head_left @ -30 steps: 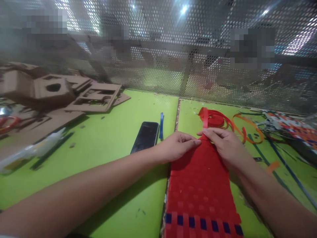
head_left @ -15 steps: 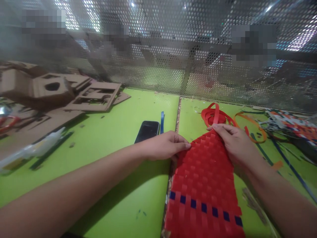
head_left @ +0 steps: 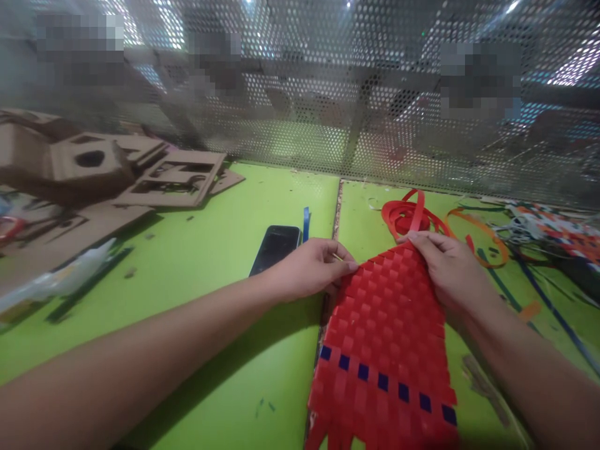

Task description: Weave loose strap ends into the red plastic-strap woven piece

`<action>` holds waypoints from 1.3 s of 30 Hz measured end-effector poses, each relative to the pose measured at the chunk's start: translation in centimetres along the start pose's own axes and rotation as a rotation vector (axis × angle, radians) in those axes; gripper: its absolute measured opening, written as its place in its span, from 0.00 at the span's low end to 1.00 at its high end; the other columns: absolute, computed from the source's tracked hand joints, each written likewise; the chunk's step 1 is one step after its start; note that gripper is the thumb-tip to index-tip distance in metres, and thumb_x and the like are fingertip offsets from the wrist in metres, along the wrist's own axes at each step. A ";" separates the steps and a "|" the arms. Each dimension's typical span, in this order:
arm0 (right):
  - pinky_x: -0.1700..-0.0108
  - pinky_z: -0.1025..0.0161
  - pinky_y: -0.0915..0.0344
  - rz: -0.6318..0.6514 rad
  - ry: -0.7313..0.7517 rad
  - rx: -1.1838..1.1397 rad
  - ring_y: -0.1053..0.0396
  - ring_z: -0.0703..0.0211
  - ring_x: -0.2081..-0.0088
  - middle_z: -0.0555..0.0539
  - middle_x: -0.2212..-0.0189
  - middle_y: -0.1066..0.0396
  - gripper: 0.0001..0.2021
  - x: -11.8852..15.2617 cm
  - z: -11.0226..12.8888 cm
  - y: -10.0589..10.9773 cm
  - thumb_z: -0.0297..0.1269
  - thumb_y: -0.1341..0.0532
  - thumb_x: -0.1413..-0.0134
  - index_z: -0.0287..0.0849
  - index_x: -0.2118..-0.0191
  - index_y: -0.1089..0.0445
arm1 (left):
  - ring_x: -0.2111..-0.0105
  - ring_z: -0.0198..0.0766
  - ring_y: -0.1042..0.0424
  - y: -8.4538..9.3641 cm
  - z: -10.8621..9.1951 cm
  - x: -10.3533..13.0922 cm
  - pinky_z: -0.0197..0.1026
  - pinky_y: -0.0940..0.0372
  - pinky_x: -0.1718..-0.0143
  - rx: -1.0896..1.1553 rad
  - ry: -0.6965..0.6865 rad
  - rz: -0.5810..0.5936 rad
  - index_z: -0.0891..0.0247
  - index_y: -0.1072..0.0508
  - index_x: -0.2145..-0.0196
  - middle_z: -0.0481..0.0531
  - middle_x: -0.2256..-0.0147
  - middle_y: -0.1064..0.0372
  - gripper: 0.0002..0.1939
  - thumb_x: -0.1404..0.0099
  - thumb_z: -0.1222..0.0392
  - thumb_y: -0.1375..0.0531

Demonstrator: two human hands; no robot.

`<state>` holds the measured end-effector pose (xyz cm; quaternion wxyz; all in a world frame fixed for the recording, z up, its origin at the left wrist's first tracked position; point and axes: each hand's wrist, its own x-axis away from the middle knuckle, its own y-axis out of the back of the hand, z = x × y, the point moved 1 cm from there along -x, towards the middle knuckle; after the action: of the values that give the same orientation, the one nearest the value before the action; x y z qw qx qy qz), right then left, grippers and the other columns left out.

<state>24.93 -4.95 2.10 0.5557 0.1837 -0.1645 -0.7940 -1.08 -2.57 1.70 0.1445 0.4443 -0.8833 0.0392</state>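
Note:
A red woven strip piece (head_left: 389,312) with one row of dark blue squares lies toward me, narrowing to a point at its far end. My left hand (head_left: 316,269) pinches its upper left edge between thumb and fingers. At the pointed tip, my right hand (head_left: 452,265) is closed on the weave, where a red strip (head_left: 417,212) comes out. That strip leads to a loose red coil (head_left: 405,220) just beyond. Loose strip ends show at the near edge of the weave.
Left of my hands lie a phone (head_left: 275,247) and a short blue strip (head_left: 306,224). Cardboard pieces (head_left: 173,181) and a glue stick bundle in clear plastic (head_left: 70,275) sit farther left. On the right are strip scraps (head_left: 499,250) and a multicoloured woven piece (head_left: 562,228). A perforated metal screen (head_left: 300,137) stands behind.
The woven piece has shifted slightly up and tilted, so loose strip ends now show at its near edge. Both hands keep their hold at about the same places.

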 end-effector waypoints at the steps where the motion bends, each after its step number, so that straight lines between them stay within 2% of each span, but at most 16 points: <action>1: 0.53 0.53 0.28 -0.011 -0.002 0.000 0.21 0.39 0.50 0.43 0.57 0.15 0.21 0.0 0.0 0.0 0.61 0.33 0.39 0.47 0.59 0.14 | 0.67 0.40 0.19 0.0 0.1 -0.1 0.44 0.22 0.63 -0.025 -0.018 -0.005 0.64 0.22 0.60 0.55 0.65 0.18 0.18 0.33 0.45 0.28; 7: 0.60 0.56 0.30 -0.042 -0.024 -0.003 0.20 0.44 0.57 0.44 0.58 0.14 0.19 -0.3 -0.3 0.1 0.58 0.32 0.39 0.48 0.60 0.14 | 0.64 0.40 0.18 0.0 0.2 0.1 0.43 0.23 0.60 -0.166 -0.175 0.005 0.63 0.19 0.59 0.56 0.60 0.16 0.14 0.27 0.48 0.34; 11: 0.64 0.57 0.32 -0.030 -0.055 0.008 0.21 0.44 0.61 0.44 0.61 0.15 0.21 -0.7 -0.8 0.3 0.59 0.32 0.41 0.47 0.58 0.14 | 0.60 0.43 0.17 0.0 0.0 0.4 0.46 0.23 0.56 -0.151 -0.217 0.033 0.63 0.20 0.55 0.56 0.59 0.17 0.16 0.33 0.49 0.28; 15: 0.63 0.57 0.31 -0.068 -0.061 -0.055 0.21 0.45 0.60 0.45 0.62 0.15 0.20 -1.2 -1.5 0.4 0.59 0.31 0.43 0.47 0.60 0.14 | 0.61 0.43 0.18 -0.1 0.5 0.3 0.49 0.21 0.57 -0.153 -0.230 0.048 0.63 0.23 0.48 0.55 0.60 0.19 0.27 0.40 0.49 0.23; 21: 0.60 0.56 0.30 -0.088 -0.055 -0.081 0.21 0.44 0.57 0.44 0.59 0.15 0.18 -1.6 -2.2 0.4 0.57 0.30 0.42 0.47 0.60 0.14 | 0.57 0.44 0.17 -0.4 1.5 -0.4 0.50 0.21 0.50 -0.120 -0.263 0.014 0.64 0.21 0.50 0.55 0.61 0.18 0.24 0.40 0.52 0.23; 26: 0.59 0.57 0.30 -0.096 -0.046 -0.090 0.21 0.46 0.56 0.44 0.56 0.15 0.19 -1.6 -2.1 0.3 0.57 0.31 0.41 0.46 0.59 0.15 | 0.58 0.44 0.17 -0.4 1.5 -0.4 0.48 0.21 0.53 -0.128 -0.260 -0.011 0.64 0.20 0.50 0.55 0.61 0.18 0.25 0.40 0.50 0.23; 30: 0.56 0.57 0.31 -0.089 -0.040 -0.070 0.21 0.45 0.54 0.44 0.56 0.15 0.18 -1.4 -1.7 0.4 0.56 0.31 0.41 0.46 0.60 0.15 | 0.58 0.45 0.17 -0.4 1.6 -0.4 0.50 0.21 0.51 -0.133 -0.259 -0.012 0.64 0.20 0.50 0.56 0.61 0.18 0.25 0.39 0.49 0.24; 35: 0.57 0.57 0.31 -0.038 -0.047 -0.033 0.21 0.44 0.55 0.44 0.58 0.15 0.20 -1.0 -1.0 0.2 0.57 0.33 0.39 0.46 0.58 0.15 | 0.53 0.48 0.18 -0.9 1.5 -0.1 0.51 0.21 0.50 -0.216 -0.298 -0.018 0.60 0.28 0.33 0.60 0.50 0.18 0.39 0.37 0.46 0.25; 39: 0.53 0.55 0.32 -0.011 -0.007 0.017 0.21 0.43 0.54 0.45 0.59 0.14 0.21 -0.7 -0.8 0.1 0.59 0.34 0.37 0.46 0.58 0.15 | 0.54 0.47 0.18 -1.4 1.6 -0.1 0.49 0.21 0.51 -0.245 -0.321 0.010 0.59 0.26 0.33 0.57 0.49 0.17 0.35 0.34 0.46 0.28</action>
<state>25.64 -4.36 1.50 0.5490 0.1865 -0.1722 -0.7963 -0.30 -3.68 0.04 0.0547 0.4197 -0.8953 -0.1391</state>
